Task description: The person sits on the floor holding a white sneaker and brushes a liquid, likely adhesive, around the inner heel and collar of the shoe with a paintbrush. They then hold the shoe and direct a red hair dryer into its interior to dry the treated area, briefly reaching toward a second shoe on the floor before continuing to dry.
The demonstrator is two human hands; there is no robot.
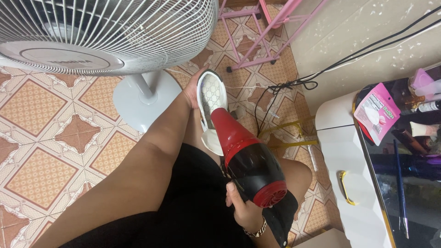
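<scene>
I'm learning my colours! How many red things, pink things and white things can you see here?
Red: 1, the hair dryer in the right hand.
Pink: 2, the rack and the pouch.
White: 3, the shoe held by the left hand, the fan and the cabinet.
Total: 6

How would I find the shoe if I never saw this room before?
Start at the big white fan standing on the patterned tile floor. Just right of its round base, the left hand holds a white shoe. It is the only thing the red-and-black hair dryer points into.
</scene>
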